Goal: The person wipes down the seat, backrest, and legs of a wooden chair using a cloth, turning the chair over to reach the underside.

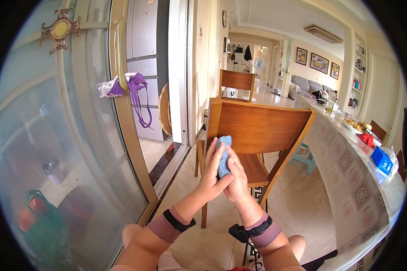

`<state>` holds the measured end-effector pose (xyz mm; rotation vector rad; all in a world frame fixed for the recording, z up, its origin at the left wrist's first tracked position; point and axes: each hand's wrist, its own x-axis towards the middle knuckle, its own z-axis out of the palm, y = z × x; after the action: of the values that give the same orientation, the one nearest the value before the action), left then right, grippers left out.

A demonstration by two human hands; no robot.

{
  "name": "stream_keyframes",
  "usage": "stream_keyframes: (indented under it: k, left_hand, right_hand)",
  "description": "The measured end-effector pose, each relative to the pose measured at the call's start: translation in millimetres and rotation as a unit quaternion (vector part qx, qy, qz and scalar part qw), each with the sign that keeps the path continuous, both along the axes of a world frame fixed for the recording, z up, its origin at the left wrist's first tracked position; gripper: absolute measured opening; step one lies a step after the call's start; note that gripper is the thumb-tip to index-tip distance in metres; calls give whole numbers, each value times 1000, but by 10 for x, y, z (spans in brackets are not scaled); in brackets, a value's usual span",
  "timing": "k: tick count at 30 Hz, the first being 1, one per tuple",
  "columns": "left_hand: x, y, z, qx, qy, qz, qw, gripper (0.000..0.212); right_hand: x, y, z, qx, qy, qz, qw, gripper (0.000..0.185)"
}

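Between my two palms is a folded blue cloth [225, 159], its fuzzy surface showing above and between the fingers. My left hand [210, 172] presses it from the left, with the thumb reaching across to the right. My right hand [236, 178] presses from the other side, fingers pointing up and away. Just beyond my hands stands a wooden chair [257, 127], its curved backrest facing me. The fingertips overlap the left part of the backrest in view; whether they touch it I cannot tell. Part of the wooden seat [252, 167] shows under the backrest.
At left stands a frosted glass sliding door [88, 142] with purple fabric [137, 84] hanging on its handle. A table with a patterned cloth [352, 176] curves along the right, bearing a blue tissue pack [382, 161] and a food plate [352, 127]. A second chair [237, 80] stands behind.
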<state>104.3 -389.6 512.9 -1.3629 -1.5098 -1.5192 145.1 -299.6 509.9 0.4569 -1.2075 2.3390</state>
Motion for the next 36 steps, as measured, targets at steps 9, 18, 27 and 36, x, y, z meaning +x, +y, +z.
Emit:
stream_keyframes:
  k: [9, 18, 27, 36]
  left_hand:
    - [-358, -193, 726, 300, -80, 20, 950, 33]
    - [-715, 217, 1385, -19, -43, 99, 994, 22]
    - [-856, 200, 1580, 6, -382, -99, 919, 17]
    - [-1239, 66, 1302, 148, -506, -227, 819, 30]
  right_hand:
    - [111, 399, 1016, 389, 192, -468, 770, 14]
    - [-226, 1325, 1670, 620, -92, -631, 457, 33]
    - [-411, 1346, 1495, 508, 137, -744, 412, 39]
    - [-479, 1323, 1446, 474, 182, -755, 416, 35]
